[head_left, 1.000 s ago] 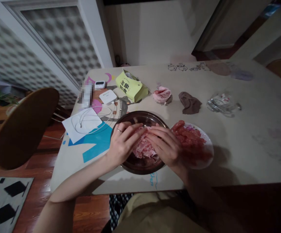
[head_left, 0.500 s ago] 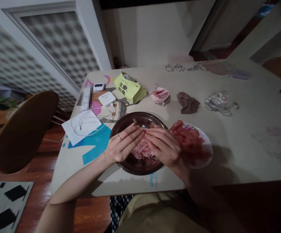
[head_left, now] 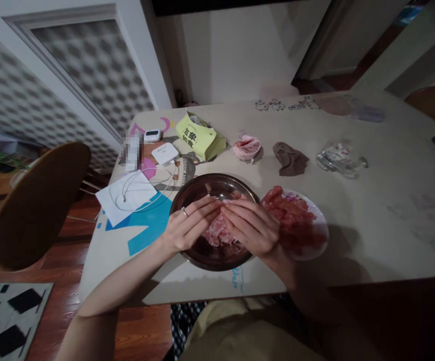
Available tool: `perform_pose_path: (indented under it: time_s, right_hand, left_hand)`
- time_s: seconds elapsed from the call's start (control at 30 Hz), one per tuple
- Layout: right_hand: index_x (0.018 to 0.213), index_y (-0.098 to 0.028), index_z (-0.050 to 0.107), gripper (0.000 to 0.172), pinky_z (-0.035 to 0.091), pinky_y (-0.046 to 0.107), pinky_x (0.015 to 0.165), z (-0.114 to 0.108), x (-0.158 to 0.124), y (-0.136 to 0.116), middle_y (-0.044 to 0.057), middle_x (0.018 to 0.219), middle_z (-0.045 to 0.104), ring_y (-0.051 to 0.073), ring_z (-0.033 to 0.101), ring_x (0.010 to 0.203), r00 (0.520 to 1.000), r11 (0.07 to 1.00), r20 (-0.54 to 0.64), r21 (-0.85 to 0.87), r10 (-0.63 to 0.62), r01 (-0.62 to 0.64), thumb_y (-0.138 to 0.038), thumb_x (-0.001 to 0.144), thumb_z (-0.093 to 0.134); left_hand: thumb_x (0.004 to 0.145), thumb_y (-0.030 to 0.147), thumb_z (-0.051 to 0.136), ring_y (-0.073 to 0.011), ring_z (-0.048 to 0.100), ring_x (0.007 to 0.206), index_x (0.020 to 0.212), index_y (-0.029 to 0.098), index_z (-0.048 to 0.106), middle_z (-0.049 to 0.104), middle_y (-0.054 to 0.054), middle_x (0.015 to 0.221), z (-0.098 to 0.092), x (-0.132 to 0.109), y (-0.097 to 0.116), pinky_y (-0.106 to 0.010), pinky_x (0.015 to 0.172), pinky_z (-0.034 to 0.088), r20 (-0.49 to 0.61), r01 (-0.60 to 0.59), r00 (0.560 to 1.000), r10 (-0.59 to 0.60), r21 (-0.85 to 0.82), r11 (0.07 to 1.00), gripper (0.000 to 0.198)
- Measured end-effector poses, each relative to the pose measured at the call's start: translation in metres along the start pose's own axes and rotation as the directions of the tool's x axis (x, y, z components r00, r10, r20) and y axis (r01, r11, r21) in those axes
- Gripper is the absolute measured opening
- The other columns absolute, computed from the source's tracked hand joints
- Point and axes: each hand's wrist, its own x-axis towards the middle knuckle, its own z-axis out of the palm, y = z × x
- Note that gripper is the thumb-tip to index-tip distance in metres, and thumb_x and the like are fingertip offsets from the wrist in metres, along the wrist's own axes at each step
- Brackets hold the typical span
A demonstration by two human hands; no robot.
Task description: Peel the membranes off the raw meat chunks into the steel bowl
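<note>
Over a dark, shiny metal bowl [head_left: 182,198], my left hand [head_left: 189,225] and my right hand [head_left: 253,225] meet at the fingertips. Both are closed in a pinch on a small pale pink piece of raw meat [head_left: 222,201], mostly covered by the fingers. A ring shows on the left hand. Below the hands, pale pink shreds of raw meat [head_left: 220,233] lie in the bowl. Right beside the bowl stands a white plate [head_left: 323,228] with a heap of redder raw meat [head_left: 290,210], partly in shadow near my right wrist.
Behind the bowl lie a yellow-green packet [head_left: 200,138], a pink round pouch-like item [head_left: 246,148], a brown cloth [head_left: 290,159] and a clear plastic item [head_left: 341,159]. To the left are a white device [head_left: 165,153], a cable and a white paper sheet [head_left: 122,200]. A wooden chair [head_left: 39,205] stands left.
The fingertips of both hands have shifted slightly over the bowl, and the right fingers sit closer together. The bowl, plate and other things stay in place.
</note>
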Motion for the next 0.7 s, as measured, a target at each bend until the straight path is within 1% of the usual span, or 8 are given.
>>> perform_pose_path:
  time_s: [0.07,0.23,0.33,0.43,0.53,0.63,0.7]
  right_hand:
    - [0.123,-0.012,0.070,0.033,0.062,0.039,0.105,0.000,-0.001,0.000,0.010,0.113,0.079,0.022,0.073,0.112,1.000,1.000,-0.005,-0.004,-0.017,0.017,-0.008,0.090,0.070]
    - [0.120,-0.011,0.070,0.029,0.061,0.037,0.106,0.002,-0.008,0.000,0.011,0.113,0.079,0.023,0.070,0.119,0.996,0.996,-0.021,-0.036,-0.083,0.082,-0.007,0.092,0.066]
    - [0.116,-0.011,0.071,0.024,0.061,0.035,0.105,0.003,-0.012,-0.001,0.011,0.113,0.078,0.023,0.070,0.120,0.997,0.996,-0.015,-0.045,-0.079,0.079,-0.008,0.093,0.066]
    - [0.111,-0.014,0.072,0.021,0.062,0.033,0.102,0.004,-0.011,-0.003,0.010,0.111,0.079,0.021,0.072,0.116,0.998,0.998,-0.019,-0.037,-0.053,0.052,-0.010,0.091,0.068]
    - [0.104,-0.015,0.073,0.019,0.064,0.032,0.096,0.006,-0.005,-0.008,0.008,0.100,0.080,0.021,0.075,0.107,0.996,1.000,-0.087,0.018,-0.006,0.007,-0.007,0.087,0.071]
    - [0.099,-0.016,0.072,0.020,0.065,0.032,0.089,0.007,0.002,-0.013,0.006,0.089,0.078,0.020,0.076,0.096,0.986,0.994,-0.145,0.089,0.079,-0.067,-0.002,0.085,0.069]
    - [0.099,-0.018,0.072,0.021,0.066,0.032,0.086,0.008,0.006,-0.015,0.005,0.086,0.077,0.019,0.075,0.091,0.978,0.985,-0.154,0.127,0.140,-0.121,-0.002,0.086,0.066]
  left_hand:
    - [0.102,0.008,0.050,-0.0226,0.059,0.137,0.128,0.011,0.066,0.072,-0.013,0.131,0.001,-0.002,-0.002,-0.033,0.109,0.059,0.014,-0.001,1.000,0.001,-0.025,1.000,0.030]
    - [0.102,0.013,0.052,-0.0229,0.055,0.140,0.117,0.014,0.070,0.071,-0.009,0.134,0.009,-0.010,-0.011,-0.034,0.113,0.057,0.020,-0.099,0.995,0.100,-0.080,0.992,0.023]
    - [0.102,0.014,0.052,-0.0228,0.053,0.142,0.114,0.013,0.070,0.071,-0.009,0.133,0.011,-0.011,-0.013,-0.034,0.115,0.055,0.025,-0.130,0.991,0.133,-0.081,0.988,0.021]
    - [0.103,0.013,0.049,-0.0217,0.052,0.142,0.116,0.013,0.069,0.070,-0.010,0.135,0.008,-0.010,-0.012,-0.035,0.118,0.053,0.059,-0.148,0.986,0.154,-0.092,0.985,0.024]
    - [0.103,0.013,0.050,-0.0215,0.053,0.142,0.119,0.015,0.068,0.070,-0.007,0.134,0.005,-0.010,-0.012,-0.039,0.119,0.051,0.098,-0.175,0.977,0.187,-0.117,0.978,0.024]
    - [0.101,0.014,0.054,-0.0235,0.054,0.141,0.120,0.016,0.068,0.072,-0.006,0.132,0.004,-0.010,-0.013,-0.043,0.118,0.052,0.108,-0.211,0.969,0.224,-0.117,0.970,0.023]
    - [0.101,0.013,0.054,-0.0265,0.051,0.143,0.121,0.012,0.067,0.071,-0.010,0.132,0.004,-0.009,-0.013,-0.044,0.118,0.052,0.103,-0.246,0.961,0.255,-0.097,0.964,0.024]
